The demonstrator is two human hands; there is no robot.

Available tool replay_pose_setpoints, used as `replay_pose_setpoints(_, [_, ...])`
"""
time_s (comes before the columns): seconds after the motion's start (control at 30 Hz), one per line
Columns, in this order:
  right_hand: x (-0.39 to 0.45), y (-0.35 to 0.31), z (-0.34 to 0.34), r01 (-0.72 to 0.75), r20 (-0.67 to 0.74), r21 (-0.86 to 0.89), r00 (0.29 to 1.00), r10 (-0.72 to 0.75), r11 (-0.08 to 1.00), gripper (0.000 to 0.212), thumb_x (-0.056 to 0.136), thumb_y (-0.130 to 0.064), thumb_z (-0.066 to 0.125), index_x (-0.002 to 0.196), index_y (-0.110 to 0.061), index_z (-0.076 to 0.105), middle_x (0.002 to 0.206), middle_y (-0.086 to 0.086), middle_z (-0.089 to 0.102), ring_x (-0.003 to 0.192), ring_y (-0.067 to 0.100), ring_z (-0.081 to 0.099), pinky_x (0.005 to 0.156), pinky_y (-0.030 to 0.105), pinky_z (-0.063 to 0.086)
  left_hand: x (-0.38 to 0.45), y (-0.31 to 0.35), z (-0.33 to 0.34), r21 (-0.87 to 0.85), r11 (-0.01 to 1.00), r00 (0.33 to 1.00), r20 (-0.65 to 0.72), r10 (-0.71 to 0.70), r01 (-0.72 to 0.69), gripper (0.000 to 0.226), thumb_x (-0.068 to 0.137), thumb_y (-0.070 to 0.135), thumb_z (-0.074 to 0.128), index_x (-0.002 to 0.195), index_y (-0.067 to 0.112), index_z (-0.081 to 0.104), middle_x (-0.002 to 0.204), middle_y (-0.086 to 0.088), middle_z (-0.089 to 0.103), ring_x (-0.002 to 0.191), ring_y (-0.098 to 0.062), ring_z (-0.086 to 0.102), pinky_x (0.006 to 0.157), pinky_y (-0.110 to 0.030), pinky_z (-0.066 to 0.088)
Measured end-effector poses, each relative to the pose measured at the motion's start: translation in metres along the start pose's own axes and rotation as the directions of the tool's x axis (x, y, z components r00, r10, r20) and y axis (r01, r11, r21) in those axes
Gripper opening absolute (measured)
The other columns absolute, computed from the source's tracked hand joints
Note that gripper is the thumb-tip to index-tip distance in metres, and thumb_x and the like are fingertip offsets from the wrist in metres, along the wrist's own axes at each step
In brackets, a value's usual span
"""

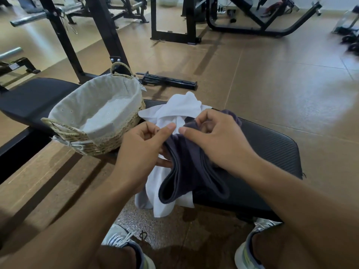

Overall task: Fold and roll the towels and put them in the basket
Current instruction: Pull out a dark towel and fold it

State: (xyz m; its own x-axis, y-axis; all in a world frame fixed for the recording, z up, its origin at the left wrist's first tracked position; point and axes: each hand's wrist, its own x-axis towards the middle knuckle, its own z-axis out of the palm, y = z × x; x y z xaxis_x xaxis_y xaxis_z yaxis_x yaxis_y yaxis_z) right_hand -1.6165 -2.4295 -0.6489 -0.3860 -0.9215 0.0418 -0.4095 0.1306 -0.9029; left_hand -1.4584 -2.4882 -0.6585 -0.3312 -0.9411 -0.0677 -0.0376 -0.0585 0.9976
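A dark grey towel (191, 171) hangs bunched between both hands above the black bench pad (272, 152). My left hand (143, 146) pinches its upper left edge and my right hand (215, 140) grips its top, with fingers curled into the cloth. Under it lies a crumpled white towel (180, 107), which spills over the pad's near edge. A woven basket (114, 140) with a white cloth lining stands left of the towels, with no towel in it.
The basket sits where two black bench pads meet; the second pad (33, 98) runs off to the left. A black bar (169, 81) lies on the floor behind. Gym racks (174, 18) stand farther back. My shoes (124, 243) are below.
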Motion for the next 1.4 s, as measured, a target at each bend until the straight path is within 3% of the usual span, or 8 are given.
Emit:
replay_pose_setpoints(0.13, [-0.008, -0.001, 0.010, -0.030, 0.072, 0.060, 0.997, 0.025, 0.998, 0.023, 0.087, -0.038, 0.076, 0.096, -0.020, 0.065, 0.081, 0.009, 0.073, 0.069, 0.026, 0.071, 0.064, 0.049, 0.059, -0.003, 0.000, 0.002, -0.006, 1.000, 0.999, 0.042, -0.016, 0.016, 0.027, 0.094, 0.026, 0.069, 0.082, 0.004, 0.059, 0.055, -0.004, 0.059, 0.052, -0.020, 0.062, 0.050, -0.034, 0.058])
replay_pose_setpoints(0.53, [-0.015, -0.005, 0.015, -0.004, 0.154, 0.016, 0.988, 0.002, 1.000, 0.020, 0.090, -0.042, 0.070, 0.100, -0.024, 0.066, 0.089, 0.000, 0.073, 0.079, 0.015, 0.069, 0.077, 0.042, 0.060, -0.008, -0.001, -0.004, 0.017, 1.000, 0.997, 0.074, 0.005, -0.007, 0.029, 0.095, 0.030, 0.067, 0.082, 0.005, 0.062, 0.058, -0.007, 0.059, 0.058, -0.023, 0.064, 0.055, -0.038, 0.060])
replay_pose_setpoints(0.67, [-0.021, -0.006, 0.013, 0.060, 0.212, -0.087, 0.976, -0.040, 0.994, 0.039, 0.074, -0.053, 0.079, 0.103, -0.035, 0.060, 0.090, -0.012, 0.071, 0.078, 0.001, 0.067, 0.074, 0.031, 0.059, -0.008, -0.002, -0.005, 0.044, 0.999, 0.998, 0.062, 0.009, -0.012, 0.031, 0.094, 0.032, 0.068, 0.080, 0.004, 0.063, 0.060, -0.004, 0.062, 0.058, -0.017, 0.063, 0.058, -0.036, 0.060])
replay_pose_setpoints(0.8, [-0.025, -0.009, 0.012, 0.127, 0.210, -0.229, 0.974, -0.079, 0.965, 0.060, 0.060, -0.068, 0.066, 0.111, -0.040, 0.050, 0.098, -0.021, 0.063, 0.089, -0.001, 0.064, 0.080, 0.034, 0.058, -0.009, 0.000, -0.004, 0.054, 0.999, 0.997, 0.077, 0.004, -0.008, 0.033, 0.093, 0.033, 0.068, 0.087, 0.001, 0.067, 0.068, -0.009, 0.069, 0.064, -0.020, 0.066, 0.061, -0.036, 0.060])
replay_pose_setpoints(1.0, [-0.021, -0.006, 0.009, 0.162, 0.191, -0.261, 0.975, -0.113, 0.952, 0.045, 0.079, -0.026, 0.076, 0.115, -0.036, 0.050, 0.092, -0.019, 0.061, 0.081, -0.001, 0.061, 0.072, 0.032, 0.058, -0.006, 0.003, -0.005, 0.026, 1.000, 0.996, 0.087, -0.006, 0.004, 0.029, 0.097, 0.026, 0.064, 0.093, -0.002, 0.069, 0.071, -0.009, 0.071, 0.069, -0.020, 0.069, 0.072, -0.039, 0.064])
replay_pose_setpoints(1.13, [-0.016, -0.005, 0.002, 0.162, 0.184, -0.233, 0.976, -0.120, 0.959, 0.041, 0.085, -0.018, 0.070, 0.116, -0.040, 0.056, 0.093, -0.020, 0.063, 0.085, -0.003, 0.061, 0.073, 0.025, 0.057, -0.001, -0.004, -0.011, 0.177, 0.979, 0.995, 0.037, 0.094, -0.099, 0.010, 0.093, 0.025, 0.071, 0.097, 0.016, 0.071, 0.093, 0.003, 0.074, 0.092, -0.009, 0.070, 0.084, -0.033, 0.058])
replay_pose_setpoints(1.27, [-0.013, -0.009, -0.014, 0.248, 0.298, -0.126, 0.933, -0.201, 0.961, 0.038, 0.089, -0.013, 0.071, 0.113, -0.041, 0.065, 0.096, -0.019, 0.069, 0.090, 0.002, 0.066, 0.079, 0.024, 0.057, 0.002, -0.002, -0.020, 0.348, 0.910, 0.957, 0.251, 0.143, -0.227, 0.051, 0.071, 0.048, 0.086, 0.115, 0.033, 0.065, 0.118, 0.018, 0.068, 0.120, 0.005, 0.058, 0.101, -0.020, 0.044])
replay_pose_setpoints(1.4, [-0.006, -0.011, -0.033, 0.265, 0.404, 0.021, 0.880, -0.250, 0.964, 0.040, 0.085, -0.005, 0.078, 0.114, -0.031, 0.069, 0.099, -0.009, 0.074, 0.090, 0.009, 0.070, 0.075, 0.018, 0.054, 0.002, 0.002, -0.024, 0.314, 0.893, 0.907, 0.371, 0.198, -0.323, 0.033, 0.072, 0.045, 0.089, 0.087, 0.022, 0.070, 0.084, 0.001, 0.073, 0.080, -0.009, 0.067, 0.072, -0.025, 0.050])
